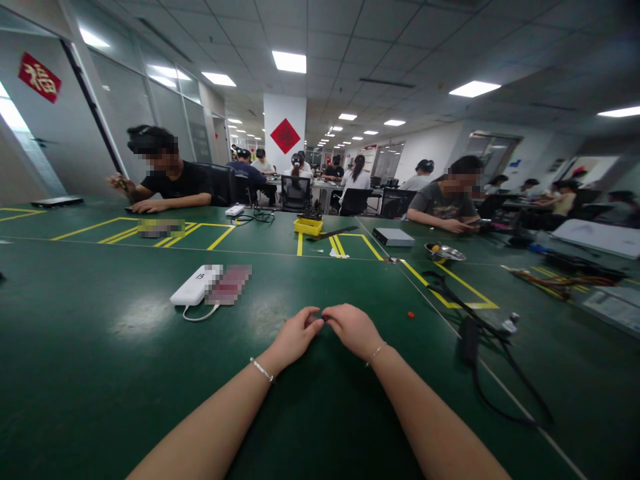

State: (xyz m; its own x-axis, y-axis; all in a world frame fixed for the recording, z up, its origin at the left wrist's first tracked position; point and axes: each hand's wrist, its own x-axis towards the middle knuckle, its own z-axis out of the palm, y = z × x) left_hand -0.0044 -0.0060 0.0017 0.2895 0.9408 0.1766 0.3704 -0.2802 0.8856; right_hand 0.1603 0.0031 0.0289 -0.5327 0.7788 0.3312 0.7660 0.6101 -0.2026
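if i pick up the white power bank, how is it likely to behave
The white power bank looks stiff, judging by its boxy case. Lying flat, it probably won't roll or tip. Its curved white cable looks floppy and may trail along.

Above the green table [150, 373], the left hand [294, 333] and right hand [355, 330] curl inward, fingertips [317, 325] nearly meeting, both forearms [215, 417] converging.

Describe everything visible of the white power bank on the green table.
The white power bank looks like plastic: a rounded slab with a dark 15 on top. It lies flat on the green table, beyond and left of the left hand. A white cable loops from its near end toward a pixelated reddish item alongside; whether they touch is unclear. No hand touches it.
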